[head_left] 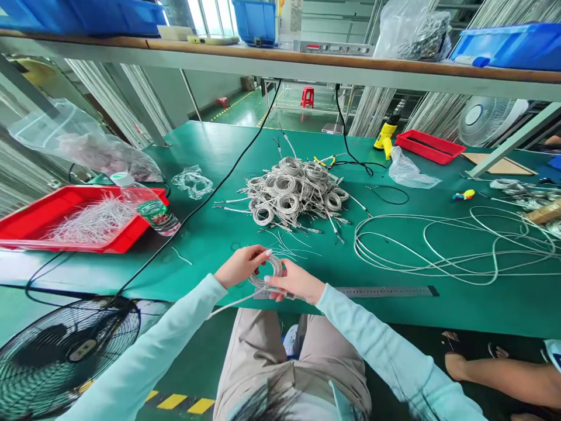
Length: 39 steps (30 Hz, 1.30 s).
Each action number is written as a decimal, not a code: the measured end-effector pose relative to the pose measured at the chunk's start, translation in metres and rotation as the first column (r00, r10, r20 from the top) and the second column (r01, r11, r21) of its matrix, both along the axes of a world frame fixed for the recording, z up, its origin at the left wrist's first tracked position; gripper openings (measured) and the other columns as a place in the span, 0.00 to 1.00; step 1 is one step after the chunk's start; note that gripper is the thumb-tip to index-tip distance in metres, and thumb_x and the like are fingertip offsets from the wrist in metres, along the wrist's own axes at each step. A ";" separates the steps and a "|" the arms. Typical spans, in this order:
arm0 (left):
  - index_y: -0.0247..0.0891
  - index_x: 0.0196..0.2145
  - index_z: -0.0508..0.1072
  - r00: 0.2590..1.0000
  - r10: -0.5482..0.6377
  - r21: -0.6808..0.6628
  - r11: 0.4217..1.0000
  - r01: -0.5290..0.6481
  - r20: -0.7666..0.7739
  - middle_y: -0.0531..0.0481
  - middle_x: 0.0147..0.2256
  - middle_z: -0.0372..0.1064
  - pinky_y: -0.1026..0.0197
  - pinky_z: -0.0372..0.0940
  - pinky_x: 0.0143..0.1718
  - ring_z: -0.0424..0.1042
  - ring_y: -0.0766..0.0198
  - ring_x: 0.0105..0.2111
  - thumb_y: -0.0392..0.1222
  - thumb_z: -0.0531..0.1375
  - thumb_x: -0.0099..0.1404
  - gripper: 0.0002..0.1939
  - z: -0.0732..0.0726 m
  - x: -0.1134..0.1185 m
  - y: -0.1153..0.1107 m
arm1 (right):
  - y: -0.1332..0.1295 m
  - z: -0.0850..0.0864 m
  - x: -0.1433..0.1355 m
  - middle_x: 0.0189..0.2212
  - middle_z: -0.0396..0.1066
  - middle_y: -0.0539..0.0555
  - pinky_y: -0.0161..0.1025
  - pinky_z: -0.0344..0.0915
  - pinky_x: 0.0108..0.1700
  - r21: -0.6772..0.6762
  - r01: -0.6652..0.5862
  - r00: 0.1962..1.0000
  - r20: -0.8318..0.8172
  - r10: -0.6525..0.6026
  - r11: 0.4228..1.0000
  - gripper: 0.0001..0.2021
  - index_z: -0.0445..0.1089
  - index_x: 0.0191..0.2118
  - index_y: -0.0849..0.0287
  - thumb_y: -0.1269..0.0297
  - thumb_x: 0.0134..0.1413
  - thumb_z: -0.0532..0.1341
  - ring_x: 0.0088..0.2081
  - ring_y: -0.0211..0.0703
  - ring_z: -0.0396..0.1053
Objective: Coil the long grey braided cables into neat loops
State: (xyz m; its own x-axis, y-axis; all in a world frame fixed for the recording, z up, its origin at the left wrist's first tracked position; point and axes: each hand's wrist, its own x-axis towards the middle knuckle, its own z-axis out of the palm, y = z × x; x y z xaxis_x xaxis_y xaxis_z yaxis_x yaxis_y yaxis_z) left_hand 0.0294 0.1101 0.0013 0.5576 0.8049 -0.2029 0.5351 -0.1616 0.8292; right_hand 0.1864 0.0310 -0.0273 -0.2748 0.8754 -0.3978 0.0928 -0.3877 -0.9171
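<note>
Between my hands is a coil of grey cable [258,279], held just above the front edge of the green table. My left hand [241,264] pinches the coil's upper left side with thumb and fingers. On the right side, my right hand [298,280] grips the coil with its fingers closed. A loose cable tail runs from the coil down to the left. Beyond my hands lies a heap of coiled cables [291,193] with their stripped ends sticking out. Several thin white ties [284,245] are scattered between heap and hands. A steel ruler [385,291] lies by my right wrist.
At left, a red tray [131,234] holds white strips, with a plastic bottle [153,210] leaning on it. A black cord [228,175] crosses the table. Long loose cable [438,266] spreads at right. A fan [79,351] stands lower left; another person's leg [504,374] shows lower right.
</note>
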 end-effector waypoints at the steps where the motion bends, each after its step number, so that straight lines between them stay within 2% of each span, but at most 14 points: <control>1: 0.37 0.28 0.71 1.000 0.006 0.010 1.000 -0.006 -0.011 0.51 0.21 0.67 0.62 0.57 0.21 0.65 0.63 0.20 0.68 0.53 0.57 0.28 -0.005 -0.003 0.003 | 0.002 -0.004 0.000 0.41 0.71 0.57 0.38 0.72 0.31 0.047 -0.031 0.998 0.062 0.028 0.998 0.31 0.54 0.55 0.62 0.58 0.50 0.67 0.29 0.38 0.73; 3: 0.38 0.28 0.71 0.999 0.020 0.025 1.000 -0.019 -0.027 0.50 0.20 0.67 0.62 0.57 0.21 0.65 0.63 0.20 0.68 0.52 0.58 0.28 -0.018 -0.008 0.009 | 0.003 -0.012 0.004 0.47 0.68 0.60 0.42 0.72 0.38 0.158 -0.085 0.978 0.203 0.052 0.984 0.44 0.51 0.61 0.60 0.68 0.38 0.72 0.31 0.38 0.72; 4: 0.38 0.27 0.71 0.999 0.026 0.031 0.999 -0.025 -0.034 0.50 0.20 0.67 0.62 0.58 0.22 0.66 0.62 0.21 0.68 0.52 0.58 0.28 -0.025 -0.011 0.011 | 0.000 -0.015 0.007 0.50 0.66 0.61 0.44 0.71 0.42 0.218 -0.106 0.961 0.275 0.044 0.970 0.47 0.49 0.63 0.59 0.74 0.36 0.72 0.33 0.39 0.71; 7: 0.37 0.29 0.73 0.997 0.054 0.058 0.997 -0.051 -0.051 0.49 0.22 0.70 0.62 0.59 0.24 0.67 0.61 0.23 0.67 0.51 0.60 0.29 -0.043 -0.019 0.013 | -0.014 -0.026 0.019 0.53 0.62 0.62 0.48 0.67 0.50 0.388 -0.161 0.893 0.448 -0.034 0.907 0.41 0.51 0.63 0.58 0.84 0.42 0.62 0.41 0.42 0.69; 10: 0.36 0.33 0.76 0.995 0.081 0.112 0.991 -0.074 -0.062 0.46 0.28 0.74 0.61 0.60 0.29 0.69 0.58 0.28 0.65 0.51 0.61 0.28 -0.053 -0.024 0.013 | -0.036 -0.038 0.026 0.46 0.68 0.60 0.51 0.65 0.51 0.519 -0.204 0.820 0.554 -0.145 0.830 0.24 0.66 0.53 0.60 0.84 0.51 0.56 0.45 0.48 0.67; 12: 0.36 0.35 0.77 0.993 0.100 0.155 0.984 -0.088 -0.067 0.45 0.30 0.74 0.60 0.60 0.31 0.69 0.56 0.31 0.64 0.53 0.60 0.28 -0.057 -0.026 0.012 | -0.052 -0.045 0.023 0.40 0.70 0.59 0.53 0.64 0.50 0.595 -0.217 0.774 0.588 -0.235 0.774 0.15 0.72 0.43 0.61 0.82 0.56 0.54 0.46 0.51 0.66; 16: 0.36 0.37 0.78 0.990 0.128 0.189 0.975 -0.113 -0.065 0.44 0.32 0.75 0.60 0.59 0.32 0.68 0.58 0.30 0.64 0.52 0.61 0.29 -0.065 -0.029 0.011 | -0.087 -0.054 0.001 0.37 0.72 0.59 0.49 0.63 0.46 0.724 -0.244 0.732 0.574 -0.367 0.646 0.13 0.74 0.35 0.59 0.77 0.60 0.53 0.44 0.50 0.67; 19: 0.36 0.37 0.78 0.990 0.130 0.188 0.975 -0.117 -0.058 0.45 0.31 0.75 0.60 0.59 0.31 0.67 0.59 0.29 0.64 0.52 0.60 0.29 -0.072 -0.031 0.013 | -0.110 -0.057 -0.018 0.33 0.73 0.55 0.43 0.62 0.39 0.820 -0.263 0.762 0.500 -0.411 0.508 0.13 0.73 0.32 0.57 0.76 0.60 0.53 0.37 0.43 0.68; 21: 0.36 0.36 0.78 0.990 0.130 0.194 0.974 -0.118 -0.052 0.46 0.30 0.74 0.61 0.59 0.31 0.67 0.59 0.29 0.63 0.52 0.60 0.28 -0.075 -0.032 0.014 | -0.120 -0.059 -0.025 0.31 0.73 0.53 0.42 0.61 0.36 0.857 -0.265 0.790 0.456 -0.411 0.441 0.14 0.72 0.30 0.56 0.76 0.58 0.52 0.34 0.41 0.67; 27: 0.36 0.36 0.79 0.989 0.144 0.197 0.971 -0.135 -0.032 0.46 0.29 0.73 0.61 0.58 0.31 0.67 0.59 0.29 0.62 0.54 0.59 0.27 -0.077 -0.032 0.016 | -0.125 -0.066 -0.023 0.31 0.72 0.52 0.41 0.58 0.34 0.849 -0.286 0.812 0.461 -0.358 0.445 0.12 0.71 0.29 0.57 0.78 0.52 0.52 0.32 0.41 0.66; 31: 0.35 0.35 0.79 0.986 0.167 0.159 0.974 -0.164 -0.004 0.47 0.28 0.74 0.62 0.57 0.29 0.67 0.60 0.27 0.64 0.56 0.58 0.28 -0.068 -0.029 0.013 | -0.122 -0.065 -0.024 0.31 0.72 0.52 0.41 0.58 0.33 0.873 -0.224 0.837 0.400 -0.374 0.432 0.12 0.71 0.28 0.56 0.77 0.52 0.52 0.31 0.40 0.65; 36: 0.33 0.33 0.78 0.967 0.246 0.062 0.966 -0.250 0.061 0.48 0.26 0.74 0.63 0.53 0.24 0.62 0.65 0.22 0.67 0.56 0.57 0.31 -0.043 -0.020 0.006 | -0.105 -0.038 -0.020 0.34 0.70 0.54 0.42 0.64 0.40 0.830 -0.047 0.830 0.342 -0.440 0.556 0.13 0.71 0.37 0.57 0.78 0.57 0.51 0.38 0.43 0.67; 38: 0.32 0.32 0.77 0.955 0.281 -0.013 0.960 -0.281 0.096 0.48 0.26 0.73 0.63 0.52 0.23 0.61 0.66 0.22 0.69 0.54 0.57 0.33 -0.033 -0.014 0.002 | -0.093 -0.023 -0.014 0.40 0.69 0.58 0.45 0.65 0.48 0.842 -0.033 0.763 0.369 -0.531 0.539 0.11 0.70 0.43 0.59 0.75 0.60 0.53 0.45 0.47 0.66; 39: 0.32 0.31 0.76 0.950 0.292 -0.060 0.956 -0.287 0.113 0.47 0.26 0.72 0.63 0.53 0.23 0.61 0.66 0.22 0.69 0.54 0.57 0.33 -0.028 -0.010 0.000 | -0.086 -0.016 -0.010 0.45 0.68 0.60 0.48 0.63 0.52 0.852 -0.073 0.713 0.408 -0.570 0.518 0.11 0.69 0.46 0.59 0.72 0.60 0.55 0.50 0.50 0.63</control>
State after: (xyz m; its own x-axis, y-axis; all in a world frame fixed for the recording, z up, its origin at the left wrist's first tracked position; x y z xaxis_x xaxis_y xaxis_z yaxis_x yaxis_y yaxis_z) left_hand 0.0192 0.1098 -0.0269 0.3241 0.9275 -0.1861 0.4503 0.0218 0.8926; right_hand 0.1761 -0.0555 -0.0431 0.0170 0.8638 0.5035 0.7338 0.3313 -0.5931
